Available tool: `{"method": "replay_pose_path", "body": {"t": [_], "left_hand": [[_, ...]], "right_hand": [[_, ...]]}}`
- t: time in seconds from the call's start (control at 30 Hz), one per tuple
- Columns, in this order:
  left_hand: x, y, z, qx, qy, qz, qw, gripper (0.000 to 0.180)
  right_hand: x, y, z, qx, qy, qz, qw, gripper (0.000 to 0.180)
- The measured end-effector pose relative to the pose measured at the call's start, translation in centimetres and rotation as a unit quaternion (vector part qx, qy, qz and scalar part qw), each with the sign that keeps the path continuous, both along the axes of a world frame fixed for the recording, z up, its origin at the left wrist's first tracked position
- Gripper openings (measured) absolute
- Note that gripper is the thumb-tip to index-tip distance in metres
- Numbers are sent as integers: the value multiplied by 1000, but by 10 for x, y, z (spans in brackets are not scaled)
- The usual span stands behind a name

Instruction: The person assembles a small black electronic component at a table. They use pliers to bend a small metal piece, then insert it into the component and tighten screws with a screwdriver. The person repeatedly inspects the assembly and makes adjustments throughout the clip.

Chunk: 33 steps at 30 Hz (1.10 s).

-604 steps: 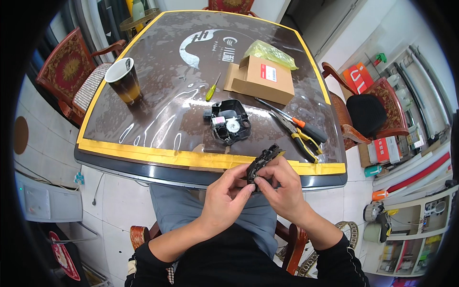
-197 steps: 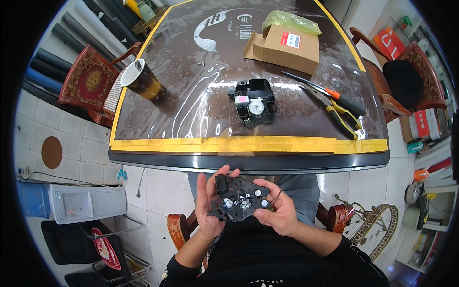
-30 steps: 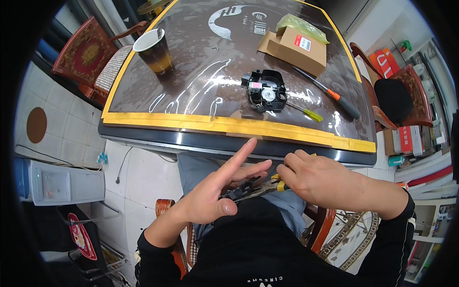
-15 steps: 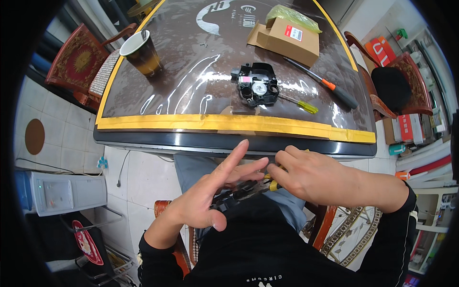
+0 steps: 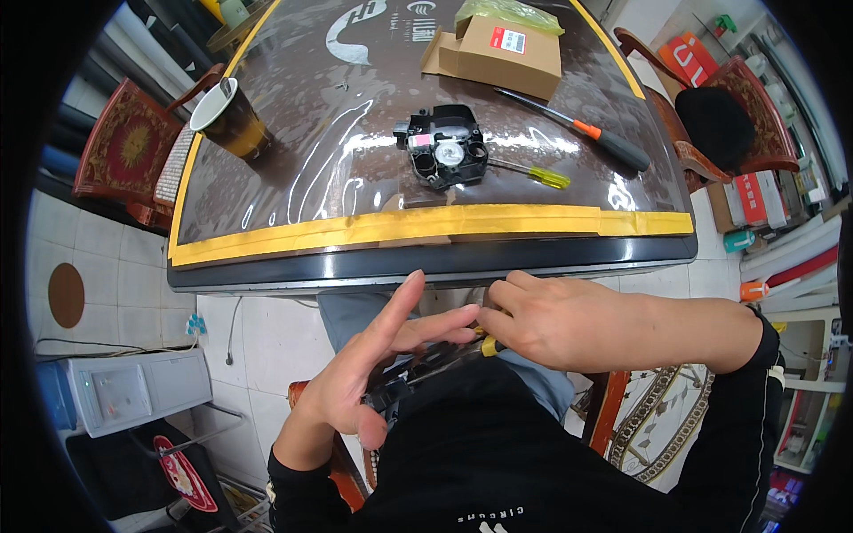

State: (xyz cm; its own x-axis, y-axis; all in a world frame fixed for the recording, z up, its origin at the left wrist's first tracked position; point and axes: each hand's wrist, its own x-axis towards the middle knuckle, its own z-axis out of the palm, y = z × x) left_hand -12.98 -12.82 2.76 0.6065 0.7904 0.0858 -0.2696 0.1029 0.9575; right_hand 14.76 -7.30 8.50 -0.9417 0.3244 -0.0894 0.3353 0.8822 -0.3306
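My left hand [image 5: 364,364] is over my lap with index finger and thumb spread wide. A black plastic part [image 5: 388,393] rests against its palm; its other fingers partly hide how it is held. My right hand [image 5: 560,324] is closed, fingers curled round a yellow-and-black tool [image 5: 490,346] whose kind I cannot make out. That tool meets the far side of the black part, close to my left fingertips. On the table lies a black mechanical housing [image 5: 443,147] with a white round piece, beside a screwdriver with a yellow-green handle [image 5: 549,178].
The dark table [image 5: 302,191] has yellow tape [image 5: 382,228] along its edge. On it are a paper cup [image 5: 229,120], an opened cardboard box [image 5: 506,58] and an orange-and-black screwdriver [image 5: 613,145]. Carved chairs [image 5: 129,147] flank it; a white dispenser [image 5: 138,395] stands at left.
The view has shifted, so the table things sit further left. Both hands keep nearly the same pose, the black part and yellow-and-black tool still between them.
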Motion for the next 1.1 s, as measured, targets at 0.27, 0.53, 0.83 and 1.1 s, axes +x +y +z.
{"method": "replay_pose_path", "body": {"t": [0.27, 0.53, 0.83, 1.1], "left_hand": [[0, -1, -4, -3, -16, 1, 1000, 158], [0, 2, -8, 31, -24, -9, 999, 156], [1, 3, -9, 9, -34, -3, 999, 155], [2, 2, -12, 32, -12, 4, 999, 154]], "right_hand": [[1, -2, -5, 3, 7, -6, 1000, 22], [1, -1, -13, 26, 19, -24, 999, 20], [-2, -5, -21, 99, 38, -58, 993, 21], [-3, -5, -31, 137, 58, -64, 987, 22]]}}
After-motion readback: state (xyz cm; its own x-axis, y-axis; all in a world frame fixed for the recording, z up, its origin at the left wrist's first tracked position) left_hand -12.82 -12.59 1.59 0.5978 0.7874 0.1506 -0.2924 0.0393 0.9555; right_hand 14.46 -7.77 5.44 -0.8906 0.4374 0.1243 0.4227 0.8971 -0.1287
